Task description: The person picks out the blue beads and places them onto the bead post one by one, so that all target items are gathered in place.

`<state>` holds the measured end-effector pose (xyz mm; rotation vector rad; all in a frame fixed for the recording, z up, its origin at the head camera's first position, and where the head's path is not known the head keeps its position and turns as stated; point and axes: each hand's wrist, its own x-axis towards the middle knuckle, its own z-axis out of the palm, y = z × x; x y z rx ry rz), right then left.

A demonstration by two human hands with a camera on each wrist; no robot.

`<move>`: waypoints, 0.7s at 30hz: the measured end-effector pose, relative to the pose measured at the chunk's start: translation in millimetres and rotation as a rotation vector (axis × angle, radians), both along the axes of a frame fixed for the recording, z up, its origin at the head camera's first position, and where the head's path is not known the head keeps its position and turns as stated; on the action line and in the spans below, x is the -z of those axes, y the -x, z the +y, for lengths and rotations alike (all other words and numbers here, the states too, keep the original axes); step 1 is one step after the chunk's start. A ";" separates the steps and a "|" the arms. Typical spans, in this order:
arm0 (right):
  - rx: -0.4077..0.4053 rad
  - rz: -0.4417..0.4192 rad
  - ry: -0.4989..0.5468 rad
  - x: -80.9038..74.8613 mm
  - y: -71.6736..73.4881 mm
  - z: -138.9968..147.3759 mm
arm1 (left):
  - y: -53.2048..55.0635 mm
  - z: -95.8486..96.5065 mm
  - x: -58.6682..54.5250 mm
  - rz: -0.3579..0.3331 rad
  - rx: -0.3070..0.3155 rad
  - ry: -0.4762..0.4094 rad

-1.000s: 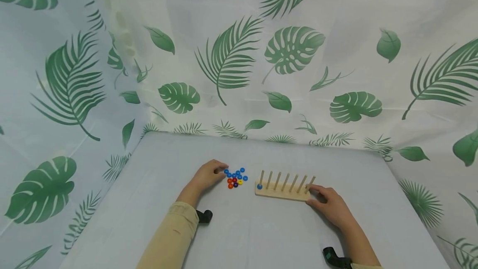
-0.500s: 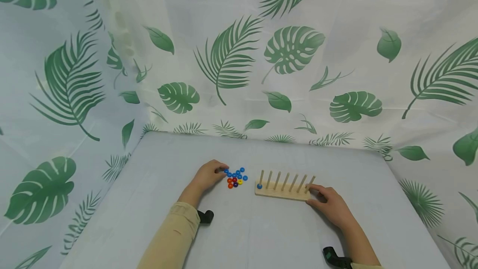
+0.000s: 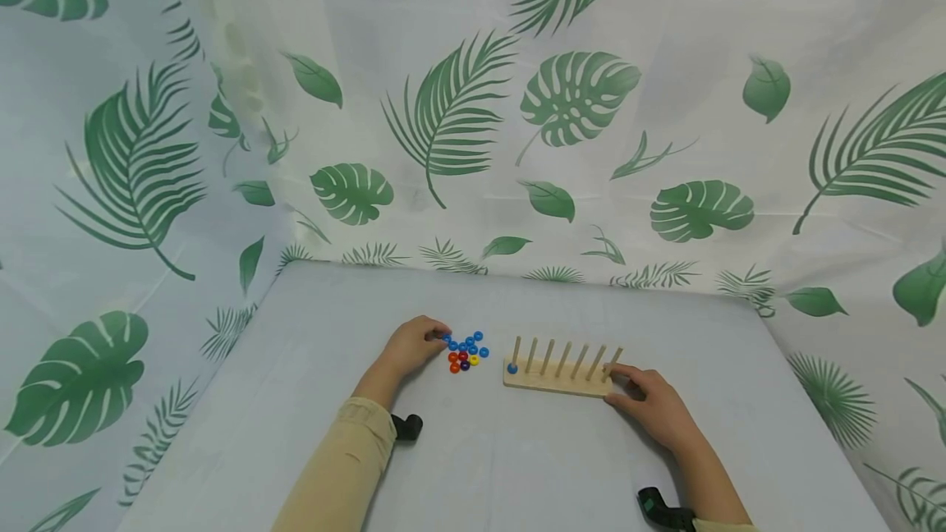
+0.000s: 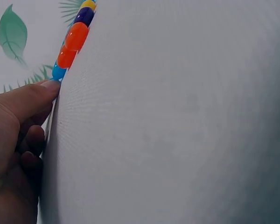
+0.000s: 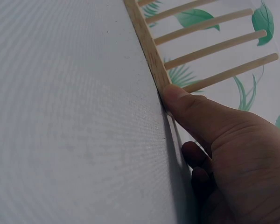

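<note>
My left hand is at the left side of a small cluster of beads. Its thumb and forefinger pinch a blue bead at the cluster's edge; the left wrist view has the thumb tip right against a blue bead. Beside it lie more blue beads, orange beads, a red one, a yellow bead and a dark purple bead. To the right, my right hand grips the right end of a wooden peg board between thumb and fingers. One blue bead sits on its leftmost peg.
Several upright wooden pegs line the board. A white cloth-covered table lies beneath everything, with leaf-printed curtains at the back and sides. Black camera mounts stick out from both wrists.
</note>
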<state>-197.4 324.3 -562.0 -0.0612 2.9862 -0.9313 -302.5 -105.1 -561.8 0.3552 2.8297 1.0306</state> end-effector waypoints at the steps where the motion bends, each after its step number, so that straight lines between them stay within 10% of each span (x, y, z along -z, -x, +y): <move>1: 0.000 0.001 0.000 0.2 0.1 0.0 | 0.1 -0.2 -0.3 0.001 -0.002 0.001; 21: 0.003 0.005 0.003 2.0 0.4 0.7 | -4.3 -3.5 -4.0 -0.024 -0.071 -0.084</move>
